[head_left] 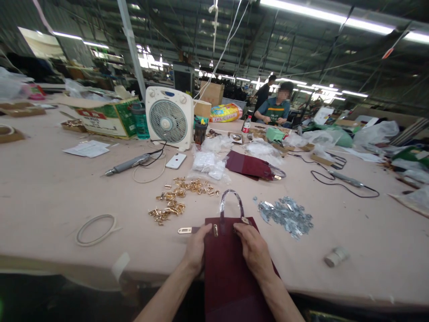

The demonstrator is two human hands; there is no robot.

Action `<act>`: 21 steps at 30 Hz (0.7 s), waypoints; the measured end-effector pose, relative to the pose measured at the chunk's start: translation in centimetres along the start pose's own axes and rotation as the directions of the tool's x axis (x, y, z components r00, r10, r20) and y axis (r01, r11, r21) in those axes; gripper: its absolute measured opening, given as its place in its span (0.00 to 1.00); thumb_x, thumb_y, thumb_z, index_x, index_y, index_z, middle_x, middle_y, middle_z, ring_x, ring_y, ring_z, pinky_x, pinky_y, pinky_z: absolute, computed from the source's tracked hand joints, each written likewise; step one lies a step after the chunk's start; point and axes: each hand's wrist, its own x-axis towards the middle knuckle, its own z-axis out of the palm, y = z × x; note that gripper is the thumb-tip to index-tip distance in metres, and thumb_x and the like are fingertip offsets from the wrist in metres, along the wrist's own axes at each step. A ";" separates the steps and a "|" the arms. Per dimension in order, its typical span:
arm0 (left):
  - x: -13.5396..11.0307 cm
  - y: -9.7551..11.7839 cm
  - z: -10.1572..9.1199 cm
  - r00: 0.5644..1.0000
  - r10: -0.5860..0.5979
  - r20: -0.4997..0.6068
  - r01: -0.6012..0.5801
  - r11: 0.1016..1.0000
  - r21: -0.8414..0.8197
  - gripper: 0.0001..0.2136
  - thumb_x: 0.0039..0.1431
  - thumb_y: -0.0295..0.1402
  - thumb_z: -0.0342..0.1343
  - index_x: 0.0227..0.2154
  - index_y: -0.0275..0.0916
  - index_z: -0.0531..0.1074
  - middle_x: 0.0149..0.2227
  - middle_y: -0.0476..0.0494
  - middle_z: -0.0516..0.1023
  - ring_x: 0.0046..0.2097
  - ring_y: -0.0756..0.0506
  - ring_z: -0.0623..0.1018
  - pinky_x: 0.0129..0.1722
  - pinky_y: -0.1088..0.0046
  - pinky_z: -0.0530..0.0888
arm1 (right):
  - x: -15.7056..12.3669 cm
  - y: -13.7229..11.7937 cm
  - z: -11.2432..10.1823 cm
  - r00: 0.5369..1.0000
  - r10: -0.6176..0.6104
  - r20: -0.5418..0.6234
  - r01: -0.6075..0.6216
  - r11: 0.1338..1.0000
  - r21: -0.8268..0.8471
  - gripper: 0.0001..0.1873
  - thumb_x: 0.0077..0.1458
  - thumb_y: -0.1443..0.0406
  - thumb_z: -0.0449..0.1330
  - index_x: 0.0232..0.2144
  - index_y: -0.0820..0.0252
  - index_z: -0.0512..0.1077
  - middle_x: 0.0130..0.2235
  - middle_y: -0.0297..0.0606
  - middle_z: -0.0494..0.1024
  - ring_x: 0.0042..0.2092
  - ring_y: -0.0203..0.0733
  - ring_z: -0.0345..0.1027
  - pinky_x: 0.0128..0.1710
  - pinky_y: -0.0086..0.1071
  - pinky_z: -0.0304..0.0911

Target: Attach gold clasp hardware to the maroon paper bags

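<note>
One dark red bag (pixel 228 273) lies flat at the near edge of the worktop (pixel 50 201), its lower part hanging over the edge. The left hand (pixel 197 248) grips its upper left edge, fingers curled over the rim. The right hand (pixel 254 250) clasps the upper right corner, fingers pressed together on the cloth. Between the hands a small gold clasp (pixel 215 230) sits on the bag. Its handle (pixel 231 201) arches away, wrapped in clear film.

Just left lies a gold plate (pixel 185 230); beyond it, scattered gold fittings (pixel 177 197); to the right, silver pieces (pixel 286 214). Farther off stand a white fan (pixel 170 117) and a cardboard box (pixel 107 117), whose printing is too blurred to read.
</note>
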 end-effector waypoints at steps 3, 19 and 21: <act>-0.1 0.0 0.0 0.999 0.032 -0.005 -0.032 0.999 0.027 0.12 0.54 0.36 0.65 0.38 0.33 0.79 0.34 0.39 0.86 0.39 0.36 0.86 0.46 0.59 0.82 | -0.1 0.3 0.1 1.000 -0.012 0.002 0.012 1.000 0.000 0.19 0.71 0.70 0.52 0.57 0.51 0.75 0.52 0.40 0.81 0.55 0.45 0.76 0.57 0.41 0.74; -0.3 -0.1 0.0 0.997 0.069 0.034 -0.072 0.992 0.102 0.15 0.53 0.39 0.66 0.40 0.33 0.79 0.36 0.38 0.86 0.38 0.37 0.86 0.44 0.62 0.82 | -0.2 -0.1 1.0 1.000 0.025 -0.018 -0.025 1.000 0.000 0.19 0.71 0.69 0.51 0.55 0.55 0.77 0.51 0.44 0.81 0.52 0.45 0.77 0.56 0.40 0.75; -0.2 0.0 0.0 0.998 0.060 0.029 -0.062 0.993 0.095 0.14 0.54 0.39 0.66 0.39 0.34 0.79 0.36 0.39 0.86 0.39 0.37 0.86 0.44 0.61 0.82 | -0.3 -0.2 1.0 1.000 0.021 -0.007 -0.021 0.999 -0.033 0.19 0.71 0.70 0.50 0.56 0.55 0.77 0.51 0.44 0.81 0.52 0.44 0.77 0.55 0.40 0.75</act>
